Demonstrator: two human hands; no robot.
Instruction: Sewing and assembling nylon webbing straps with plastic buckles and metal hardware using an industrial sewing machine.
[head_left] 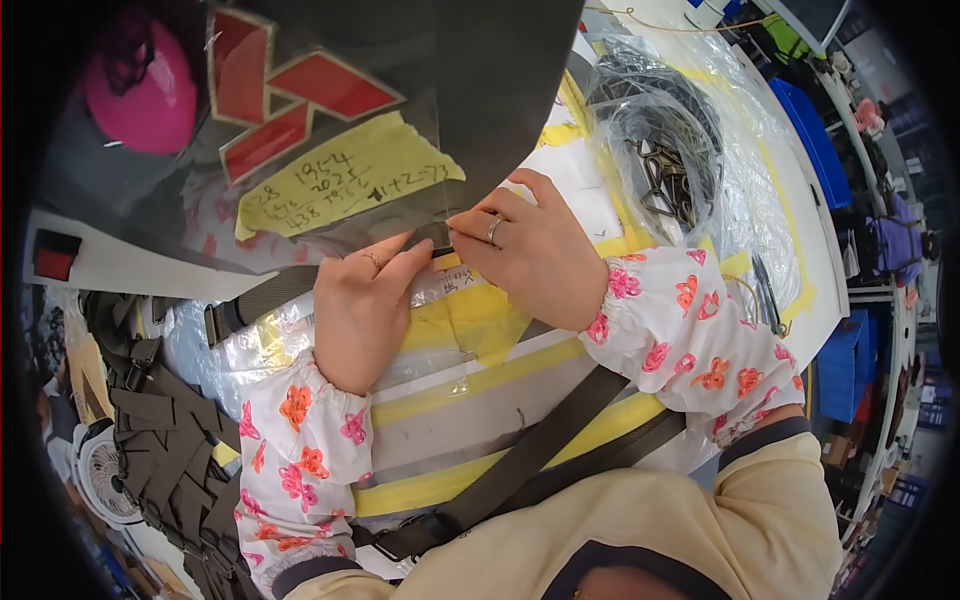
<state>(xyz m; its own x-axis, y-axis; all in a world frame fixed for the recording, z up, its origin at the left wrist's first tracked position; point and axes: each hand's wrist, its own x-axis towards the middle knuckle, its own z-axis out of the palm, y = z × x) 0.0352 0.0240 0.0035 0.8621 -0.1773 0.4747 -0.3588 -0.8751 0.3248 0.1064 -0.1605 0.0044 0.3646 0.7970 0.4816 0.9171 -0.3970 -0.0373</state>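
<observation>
Both the left hand [362,312] and the right hand [530,255] pinch a dark olive woven webbing strap [268,293] just below the yellow paper note [345,180], fingertips nearly meeting.

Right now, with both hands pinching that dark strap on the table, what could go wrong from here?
1. The left hand and right hand pinch the dark strap close together; a fingertip could get caught between them.
2. The strap's loose length runs toward the pile of cut strap pieces and might snag there.
3. The clear bag of metal hooks lies just beyond the right hand; a sweep could shove it.
</observation>
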